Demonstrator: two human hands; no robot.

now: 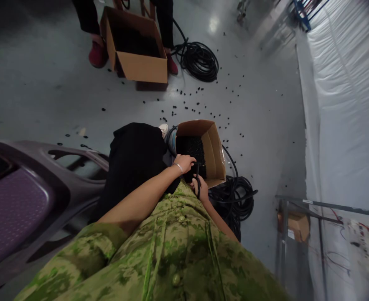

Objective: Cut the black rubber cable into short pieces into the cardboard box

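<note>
A black hose (198, 180) runs through my right hand (203, 190), whose fingers are wrapped round it close to my body. Its upper end rises to the fingertips of my left hand (185, 163), which wears a bracelet. The left fingers are closed together at that end; whatever small thing they pinch is too small to make out. Both hands are over the near side of an open cardboard box (215, 154). Inside the box lies a heap of small black pieces (192, 146).
Coils of black hose (240, 196) lie right of the box. Small black rings (184, 102) are scattered over the floor. Ahead, another person's legs (165, 25) flank a second cardboard box (143, 67), beside another hose coil (201, 62). A purple-seated chair (18, 209) stands left, a metal frame (322, 205) right.
</note>
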